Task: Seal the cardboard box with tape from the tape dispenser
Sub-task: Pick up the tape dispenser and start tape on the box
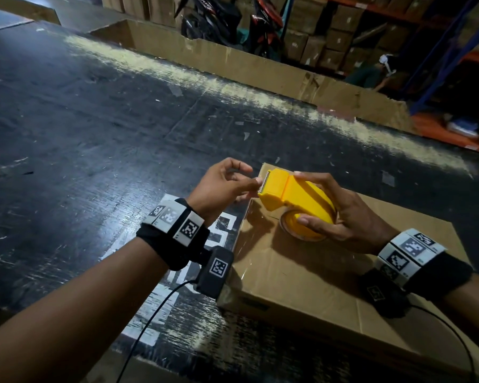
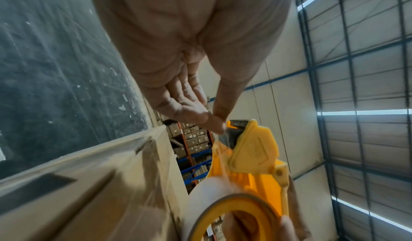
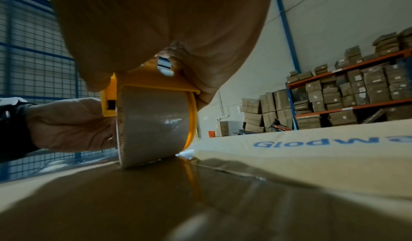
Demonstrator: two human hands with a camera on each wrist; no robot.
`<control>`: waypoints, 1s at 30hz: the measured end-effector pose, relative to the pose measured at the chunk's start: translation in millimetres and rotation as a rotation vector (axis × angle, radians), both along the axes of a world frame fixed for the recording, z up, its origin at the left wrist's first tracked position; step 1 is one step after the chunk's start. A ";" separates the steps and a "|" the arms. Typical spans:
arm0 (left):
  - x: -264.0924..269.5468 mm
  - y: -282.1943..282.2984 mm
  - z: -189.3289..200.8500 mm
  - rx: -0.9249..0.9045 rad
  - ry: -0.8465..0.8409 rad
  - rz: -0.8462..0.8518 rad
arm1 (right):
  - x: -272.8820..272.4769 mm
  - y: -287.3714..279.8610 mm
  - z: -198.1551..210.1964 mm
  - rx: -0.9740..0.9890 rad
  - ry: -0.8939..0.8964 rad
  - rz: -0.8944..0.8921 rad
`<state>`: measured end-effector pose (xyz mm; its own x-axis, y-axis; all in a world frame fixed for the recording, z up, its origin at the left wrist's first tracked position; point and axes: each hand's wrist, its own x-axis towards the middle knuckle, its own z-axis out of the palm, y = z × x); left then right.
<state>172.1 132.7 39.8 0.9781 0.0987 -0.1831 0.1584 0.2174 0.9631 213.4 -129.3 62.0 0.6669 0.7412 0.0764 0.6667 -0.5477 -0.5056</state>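
Right hand [image 1: 340, 214] wrapped round glossy yellow plastic tape dispenser [image 1: 293, 200], roll resting on flat cardboard box [image 1: 329, 275], left hand [image 1: 221, 186] pinching tape at serrated blade [image 1: 263, 181]

- We see both forearms bare, no sleeves.
- left hand [image 1: 224, 183]: black fabric wrist wrap [image 1: 172, 244] with a band of white square tiles, each printed with a black pixel marker.
- Black camera module [image 1: 215, 272] on the left wrist's inner side, own marker on top, thin black cable [image 1: 150, 322] trailing toward the near edge.
- right hand [image 1: 343, 214]: same black wrap, white marker tiles [image 1: 409, 251], black module beneath, thin black cable looping near right.
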 end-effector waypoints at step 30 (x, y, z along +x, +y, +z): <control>-19.4 45.2 -50.5 -0.063 0.069 0.101 | 5.0 -12.8 25.3 -0.272 -0.009 0.018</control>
<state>152.8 177.9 -10.7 0.9486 0.1823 -0.2586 0.1980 0.2955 0.9346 218.4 -142.1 87.3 0.6539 0.7468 -0.1215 0.6812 -0.6509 -0.3350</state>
